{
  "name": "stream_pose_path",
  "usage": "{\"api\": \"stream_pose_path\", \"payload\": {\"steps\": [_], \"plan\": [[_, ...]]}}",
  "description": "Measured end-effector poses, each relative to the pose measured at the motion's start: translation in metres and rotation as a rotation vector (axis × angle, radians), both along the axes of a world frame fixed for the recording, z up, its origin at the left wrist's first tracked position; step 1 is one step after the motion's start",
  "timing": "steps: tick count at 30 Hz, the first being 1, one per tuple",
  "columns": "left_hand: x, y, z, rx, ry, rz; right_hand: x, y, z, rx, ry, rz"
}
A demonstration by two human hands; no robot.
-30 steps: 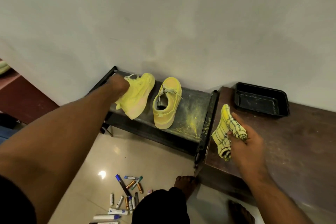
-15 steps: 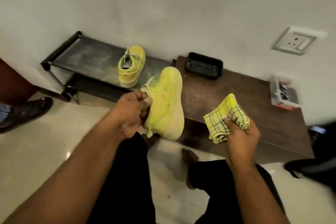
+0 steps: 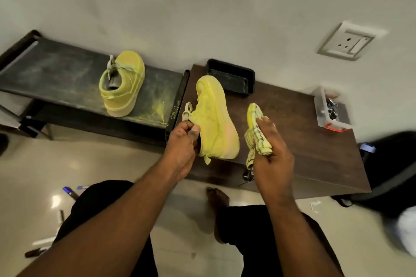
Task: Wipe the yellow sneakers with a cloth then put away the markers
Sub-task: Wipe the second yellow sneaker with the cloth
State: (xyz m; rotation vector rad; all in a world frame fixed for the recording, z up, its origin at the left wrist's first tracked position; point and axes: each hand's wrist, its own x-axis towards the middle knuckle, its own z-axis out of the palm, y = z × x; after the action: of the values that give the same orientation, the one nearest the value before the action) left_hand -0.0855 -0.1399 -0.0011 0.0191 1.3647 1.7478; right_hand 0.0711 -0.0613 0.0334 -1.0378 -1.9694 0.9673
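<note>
We judge the wiping barely begun: our left hand [image 3: 182,144] pinches one sneaker [image 3: 213,119], our right hand [image 3: 270,153] clutches the cloth [image 3: 255,128] beside it, the other sneaker [image 3: 122,83] waits on the shelf [image 3: 56,74], markers [image 3: 69,192] still litter the floor.

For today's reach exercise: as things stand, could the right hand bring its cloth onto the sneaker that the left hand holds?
Probably yes. The right hand grips the cloth just beside the held sneaker, with only an open gap between them. The left hand grips its heel end, leaving the side bare.
</note>
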Motion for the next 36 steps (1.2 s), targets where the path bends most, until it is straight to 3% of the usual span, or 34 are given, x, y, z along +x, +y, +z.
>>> {"api": "stream_pose_path", "payload": {"steps": [4,12,16,21,32,36], "plan": [[0.007,0.006,-0.01,-0.019,-0.002,0.009,-0.017,-0.005,-0.013,0.079,-0.128,0.048],[0.026,0.023,-0.016,0.036,0.001,-0.058,-0.009,-0.036,-0.029,0.395,-0.626,0.113],[0.029,0.031,-0.01,0.075,-0.069,-0.052,0.005,-0.047,-0.043,0.414,-0.708,-0.03],[0.039,0.038,-0.009,0.09,-0.056,-0.039,0.011,-0.034,-0.041,0.138,-0.624,-0.197],[0.042,0.037,-0.013,0.084,-0.047,-0.067,-0.004,-0.028,-0.042,0.074,-0.426,-0.182],[0.04,0.036,-0.011,0.068,-0.05,-0.062,-0.002,-0.039,-0.042,0.076,-0.327,-0.043]]}}
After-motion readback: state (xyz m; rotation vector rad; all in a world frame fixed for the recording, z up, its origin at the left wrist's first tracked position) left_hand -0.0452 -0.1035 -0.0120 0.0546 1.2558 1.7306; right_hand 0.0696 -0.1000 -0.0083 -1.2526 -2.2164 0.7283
